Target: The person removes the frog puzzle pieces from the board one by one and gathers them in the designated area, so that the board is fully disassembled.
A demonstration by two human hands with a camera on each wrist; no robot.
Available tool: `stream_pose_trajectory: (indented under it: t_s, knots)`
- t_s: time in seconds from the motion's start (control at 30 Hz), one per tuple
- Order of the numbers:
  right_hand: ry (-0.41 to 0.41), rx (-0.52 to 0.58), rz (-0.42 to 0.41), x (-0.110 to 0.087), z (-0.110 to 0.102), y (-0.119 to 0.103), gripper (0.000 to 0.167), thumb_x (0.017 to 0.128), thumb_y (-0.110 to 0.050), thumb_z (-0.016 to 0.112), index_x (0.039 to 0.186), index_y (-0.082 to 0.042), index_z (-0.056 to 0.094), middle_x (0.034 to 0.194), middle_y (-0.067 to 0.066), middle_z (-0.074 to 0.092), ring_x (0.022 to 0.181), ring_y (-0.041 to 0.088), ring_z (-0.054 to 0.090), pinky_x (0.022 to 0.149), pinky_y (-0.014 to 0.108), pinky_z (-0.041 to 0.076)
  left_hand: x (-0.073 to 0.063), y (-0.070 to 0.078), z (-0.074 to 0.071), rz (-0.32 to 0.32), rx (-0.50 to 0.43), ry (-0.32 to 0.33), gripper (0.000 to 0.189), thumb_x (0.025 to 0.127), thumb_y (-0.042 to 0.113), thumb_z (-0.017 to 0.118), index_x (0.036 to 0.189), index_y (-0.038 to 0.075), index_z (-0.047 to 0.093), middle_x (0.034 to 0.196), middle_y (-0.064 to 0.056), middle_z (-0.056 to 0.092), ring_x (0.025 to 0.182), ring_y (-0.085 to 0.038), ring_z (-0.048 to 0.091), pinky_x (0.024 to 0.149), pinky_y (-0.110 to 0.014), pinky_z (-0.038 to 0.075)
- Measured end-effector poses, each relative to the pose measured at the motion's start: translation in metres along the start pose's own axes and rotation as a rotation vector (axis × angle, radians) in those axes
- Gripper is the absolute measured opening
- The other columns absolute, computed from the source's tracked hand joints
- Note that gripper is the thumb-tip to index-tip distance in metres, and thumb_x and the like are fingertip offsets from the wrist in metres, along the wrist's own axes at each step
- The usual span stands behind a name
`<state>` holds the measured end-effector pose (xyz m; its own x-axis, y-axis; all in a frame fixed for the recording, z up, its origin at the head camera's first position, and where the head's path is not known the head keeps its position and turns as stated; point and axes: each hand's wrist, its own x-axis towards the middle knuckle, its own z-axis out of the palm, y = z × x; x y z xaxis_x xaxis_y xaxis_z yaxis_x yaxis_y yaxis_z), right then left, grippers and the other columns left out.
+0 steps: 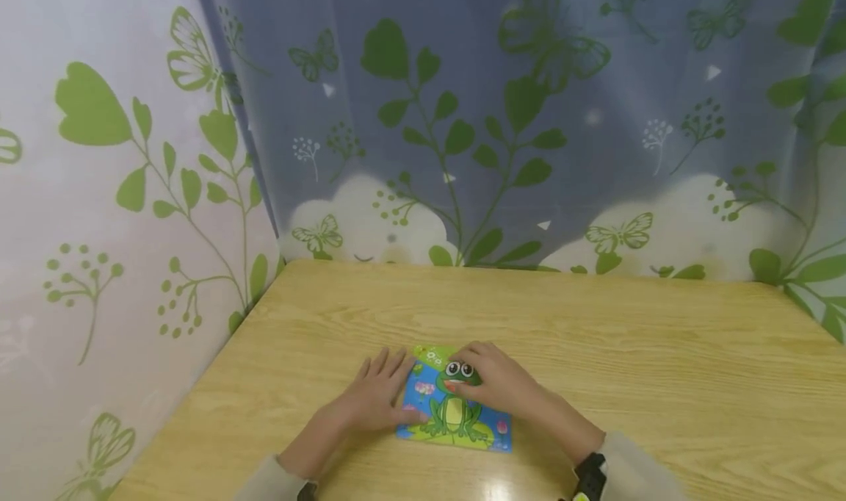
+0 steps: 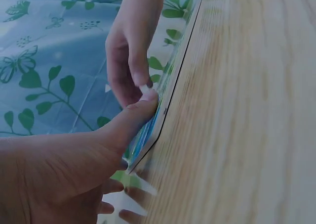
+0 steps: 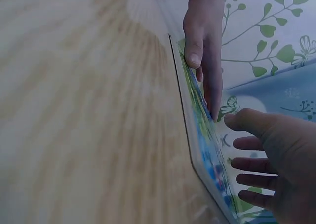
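Note:
A thin square picture board (image 1: 456,413) with a green frog on a blue ground lies flat on the table. My left hand (image 1: 380,394) rests along its left side with fingers extended, its thumb on the picture near the lower left. Over the upper right part, my right hand (image 1: 502,380) arches, its thumb beside the frog's mouth and its fingers near the eyes. In the right wrist view the right hand's fingers (image 3: 254,164) are spread and separate, and nothing shows between them. The right palm and part of the picture's upper right are hidden in the head view.
A wooden table (image 1: 628,354) extends around the board. Behind it hangs a blue curtain (image 1: 595,141) with leaves and butterflies, and a pale printed curtain (image 1: 106,214) stands at the left. A dark band (image 1: 590,475) circles my right wrist.

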<state>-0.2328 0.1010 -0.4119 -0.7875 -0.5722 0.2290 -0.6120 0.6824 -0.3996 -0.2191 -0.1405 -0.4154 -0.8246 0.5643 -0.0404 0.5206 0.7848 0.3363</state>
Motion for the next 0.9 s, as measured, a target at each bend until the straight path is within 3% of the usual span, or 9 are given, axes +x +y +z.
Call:
stream_pose_trajectory:
  t_s: [0.17, 0.37, 0.57, 0.9]
  knots:
    - [-0.007, 0.044, 0.021, 0.023, 0.008, 0.005, 0.04, 0.083, -0.032, 0.068, 0.115, -0.007, 0.062, 0.112, 0.005, 0.055, 0.104, 0.023, 0.049, 0.086, 0.041, 0.044, 0.002, -0.001, 0.0, 0.001, 0.004, -0.009, 0.092, 0.083, 0.064, 0.049, 0.145, 0.002, 0.022, 0.149, -0.021, 0.013, 0.133, -0.044, 0.005, 0.103, -0.058, 0.006]
    - [0.044, -0.056, 0.014, 0.039, 0.017, 0.0, 0.032, 0.081, -0.029, 0.07, 0.104, -0.008, 0.065, 0.097, 0.002, 0.055, 0.091, 0.019, 0.048, 0.079, 0.036, 0.044, 0.001, -0.001, 0.001, 0.0, -0.002, -0.016, 0.091, 0.083, 0.063, 0.05, 0.145, 0.002, 0.022, 0.149, -0.021, 0.013, 0.133, -0.045, 0.005, 0.102, -0.06, 0.007]
    - [0.116, -0.12, 0.018, 0.044, 0.028, 0.0, 0.028, 0.08, -0.032, 0.068, 0.097, -0.011, 0.064, 0.089, 0.0, 0.053, 0.084, 0.018, 0.047, 0.074, 0.035, 0.042, 0.0, 0.0, 0.0, -0.008, 0.003, -0.015, 0.091, 0.083, 0.062, 0.05, 0.145, 0.002, 0.022, 0.149, -0.02, 0.014, 0.132, -0.045, 0.006, 0.101, -0.061, 0.007]
    - [0.2, -0.125, 0.029, 0.044, 0.041, 0.007, 0.026, 0.08, -0.035, 0.066, 0.095, -0.014, 0.062, 0.088, -0.004, 0.05, 0.082, 0.015, 0.043, 0.075, 0.032, 0.039, -0.001, 0.003, 0.0, -0.065, -0.036, -0.004, 0.091, 0.081, 0.063, 0.053, 0.145, 0.006, 0.023, 0.147, -0.026, 0.011, 0.128, -0.054, 0.001, 0.095, -0.069, -0.001]
